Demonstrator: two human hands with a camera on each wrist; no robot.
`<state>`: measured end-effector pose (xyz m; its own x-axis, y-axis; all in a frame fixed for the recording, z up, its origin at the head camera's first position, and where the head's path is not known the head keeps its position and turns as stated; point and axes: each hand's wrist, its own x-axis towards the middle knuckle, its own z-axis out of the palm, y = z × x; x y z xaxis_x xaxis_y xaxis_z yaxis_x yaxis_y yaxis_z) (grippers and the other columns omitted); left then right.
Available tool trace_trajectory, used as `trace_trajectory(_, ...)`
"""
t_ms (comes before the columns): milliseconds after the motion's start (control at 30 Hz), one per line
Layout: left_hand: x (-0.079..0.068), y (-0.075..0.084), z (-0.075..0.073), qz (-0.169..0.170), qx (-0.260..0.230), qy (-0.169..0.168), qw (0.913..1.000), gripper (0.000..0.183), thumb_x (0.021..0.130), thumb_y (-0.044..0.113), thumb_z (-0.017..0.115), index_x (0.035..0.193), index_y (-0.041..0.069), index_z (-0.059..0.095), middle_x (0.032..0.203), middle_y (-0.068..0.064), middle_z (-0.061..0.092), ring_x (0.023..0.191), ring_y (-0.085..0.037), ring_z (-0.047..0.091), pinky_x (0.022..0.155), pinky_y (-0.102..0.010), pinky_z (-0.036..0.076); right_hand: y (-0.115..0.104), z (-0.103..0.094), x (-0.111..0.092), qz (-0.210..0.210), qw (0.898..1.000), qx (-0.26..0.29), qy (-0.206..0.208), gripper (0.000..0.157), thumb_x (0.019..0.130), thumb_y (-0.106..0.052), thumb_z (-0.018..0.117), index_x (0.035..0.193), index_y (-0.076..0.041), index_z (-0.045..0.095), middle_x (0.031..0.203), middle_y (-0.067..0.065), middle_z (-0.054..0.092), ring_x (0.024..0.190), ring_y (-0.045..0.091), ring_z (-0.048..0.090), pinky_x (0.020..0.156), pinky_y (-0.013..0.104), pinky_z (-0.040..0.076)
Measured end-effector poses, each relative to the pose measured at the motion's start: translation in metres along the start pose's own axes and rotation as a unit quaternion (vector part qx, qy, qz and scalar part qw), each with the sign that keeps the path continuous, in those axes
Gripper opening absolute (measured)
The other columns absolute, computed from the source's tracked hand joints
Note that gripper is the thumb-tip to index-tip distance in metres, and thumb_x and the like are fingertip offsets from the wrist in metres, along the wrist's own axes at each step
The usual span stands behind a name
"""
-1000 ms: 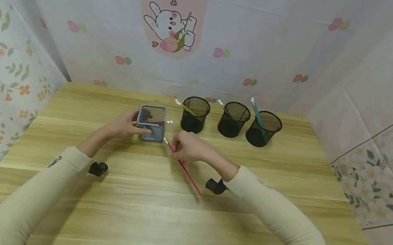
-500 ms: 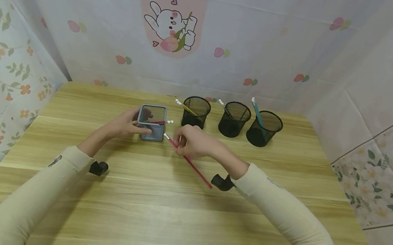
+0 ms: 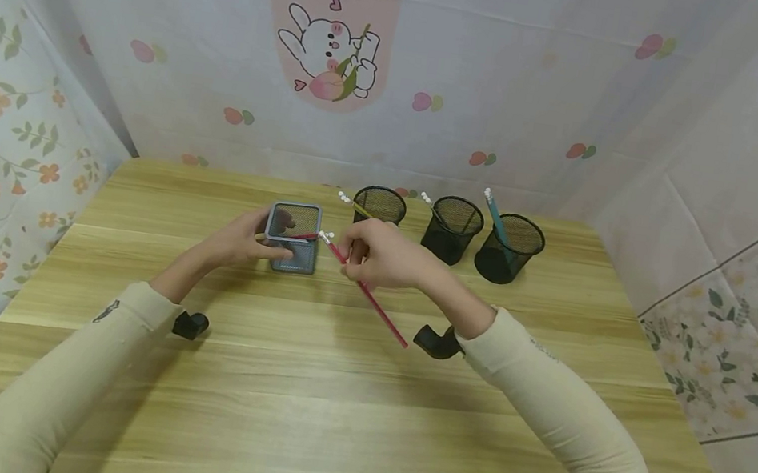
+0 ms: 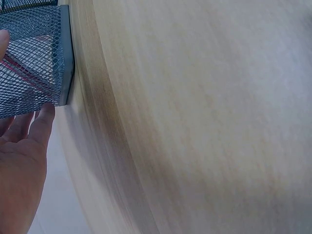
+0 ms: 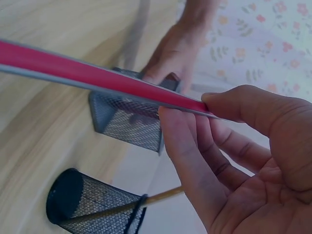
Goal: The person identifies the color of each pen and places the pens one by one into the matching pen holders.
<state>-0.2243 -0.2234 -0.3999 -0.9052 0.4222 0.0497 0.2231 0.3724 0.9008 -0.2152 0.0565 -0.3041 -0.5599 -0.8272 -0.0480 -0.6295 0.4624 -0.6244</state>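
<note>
My left hand (image 3: 236, 239) holds a grey-blue square mesh pen holder (image 3: 300, 261) upright on the table, thumb at its front and fingers at its far left side. Inside the holder leans a red pencil (image 3: 307, 237) with a white knobbly end; the left wrist view shows it through the mesh. Between thumb and fingertips, my right hand (image 3: 387, 255) pinches another red pencil (image 3: 384, 318), tilted, its white end up by the holder's right rim. In the right wrist view this pencil (image 5: 97, 75) crosses in front of the holder (image 5: 129, 127).
Three round black mesh cups stand along the back: the left cup (image 3: 391, 204) with a yellow pencil (image 3: 362, 210), the middle cup (image 3: 446, 246) with a dark pencil (image 3: 438, 216), the right cup (image 3: 509, 264) with a blue pencil (image 3: 496, 218). A printed curtain (image 3: 516, 86) hangs behind the table (image 3: 294, 427).
My right hand has risen and moved slightly right and away from me, bringing the pinched pencil's white end up to the holder's rim. The left hand and holder have stayed put.
</note>
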Motion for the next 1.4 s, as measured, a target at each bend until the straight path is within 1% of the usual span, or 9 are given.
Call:
trace_trajectory(233, 0.006, -0.021, 0.0, -0.001, 0.014, 0.01, 0.9999, 0.064, 0.08, 0.017, 0.076, 0.13, -0.004, 0.042, 0.131, -0.022, 0.046, 0.121, -0.036, 0.043, 0.1, -0.054, 0.032, -0.004, -0.012, 0.001, -0.034, 0.996, 0.062, 0.049, 0.007, 0.086, -0.005, 0.065, 0.088, -0.005, 0.058, 0.071, 0.006, 0.058, 0.059, 0.021, 0.06, 0.054, 0.029, 0.053)
trace_trajectory(433, 0.007, -0.022, 0.0, 0.004, 0.012, 0.014, 0.9998, 0.063, 0.079, 0.016, 0.077, 0.128, -0.005, 0.043, 0.129, -0.021, 0.047, 0.12, -0.036, 0.044, 0.1, -0.054, 0.032, -0.008, -0.02, 0.001, -0.071, 0.988, 0.1, 0.098, 0.009, 0.088, -0.006, 0.064, 0.091, -0.007, 0.056, 0.073, 0.007, 0.059, 0.059, 0.021, 0.061, 0.054, 0.032, 0.053)
trace_trajectory(567, 0.007, -0.022, 0.0, 0.005, 0.016, 0.012, 0.9998, 0.063, 0.08, 0.017, 0.076, 0.129, -0.004, 0.043, 0.129, -0.022, 0.047, 0.119, -0.036, 0.044, 0.099, -0.055, 0.032, -0.011, -0.022, 0.004, -0.105, 0.979, 0.106, 0.137, 0.009, 0.089, -0.009, 0.064, 0.095, -0.009, 0.057, 0.076, 0.004, 0.059, 0.061, 0.016, 0.06, 0.057, 0.031, 0.052)
trace_trajectory(700, 0.006, -0.021, 0.0, 0.002, 0.003, 0.013, 0.9999, 0.062, 0.079, 0.015, 0.077, 0.128, -0.004, 0.044, 0.129, -0.022, 0.047, 0.119, -0.035, 0.044, 0.1, -0.055, 0.032, -0.015, -0.023, 0.009, -0.144, 0.968, 0.101, 0.179, 0.01, 0.09, -0.01, 0.063, 0.099, -0.01, 0.058, 0.078, 0.002, 0.059, 0.064, 0.015, 0.057, 0.057, 0.031, 0.048)
trace_trajectory(833, 0.005, -0.019, 0.0, 0.005, -0.004, 0.011, 0.9999, 0.063, 0.08, 0.014, 0.076, 0.129, -0.005, 0.043, 0.13, -0.023, 0.047, 0.12, -0.037, 0.043, 0.1, -0.055, 0.031, -0.021, -0.022, 0.014, -0.176, 0.952, 0.124, 0.216, 0.01, 0.09, -0.009, 0.062, 0.1, -0.006, 0.058, 0.082, 0.002, 0.06, 0.067, 0.016, 0.056, 0.054, 0.031, 0.044)
trace_trajectory(1067, 0.006, -0.018, 0.0, 0.009, -0.002, 0.007, 0.9999, 0.064, 0.08, 0.014, 0.076, 0.13, -0.006, 0.041, 0.13, -0.025, 0.046, 0.121, -0.038, 0.042, 0.1, -0.056, 0.03, -0.043, -0.022, 0.016, -0.213, 0.921, 0.184, 0.27, 0.012, 0.088, 0.006, 0.058, 0.099, 0.006, 0.054, 0.088, 0.018, 0.06, 0.077, 0.032, 0.06, 0.059, 0.035, 0.052)
trace_trajectory(1167, 0.006, -0.019, 0.0, 0.008, 0.001, 0.008, 0.9999, 0.064, 0.08, 0.014, 0.076, 0.131, -0.005, 0.041, 0.13, -0.023, 0.047, 0.122, -0.037, 0.042, 0.101, -0.055, 0.029, -0.049, -0.021, 0.019, -0.213, 0.913, 0.194, 0.287, 0.012, 0.087, 0.008, 0.058, 0.099, 0.008, 0.054, 0.089, 0.02, 0.059, 0.079, 0.035, 0.06, 0.066, 0.037, 0.054)
trace_trajectory(1267, 0.006, -0.018, 0.0, 0.006, 0.005, 0.01, 0.9999, 0.062, 0.08, 0.014, 0.075, 0.13, -0.003, 0.042, 0.128, -0.021, 0.048, 0.121, -0.036, 0.042, 0.101, -0.054, 0.03, -0.05, -0.017, 0.024, -0.206, 0.914, 0.197, 0.289, 0.012, 0.087, 0.009, 0.058, 0.098, 0.009, 0.053, 0.09, 0.021, 0.058, 0.083, 0.036, 0.06, 0.073, 0.04, 0.054)
trace_trajectory(1400, 0.004, -0.01, 0.001, 0.004, -0.007, 0.008, 0.9999, 0.06, 0.08, 0.01, 0.075, 0.129, -0.002, 0.044, 0.127, -0.021, 0.049, 0.121, -0.038, 0.042, 0.1, -0.055, 0.03, -0.046, -0.007, 0.031, -0.195, 0.925, 0.176, 0.275, 0.012, 0.086, 0.009, 0.059, 0.097, 0.01, 0.053, 0.092, 0.021, 0.058, 0.085, 0.034, 0.061, 0.074, 0.04, 0.054)
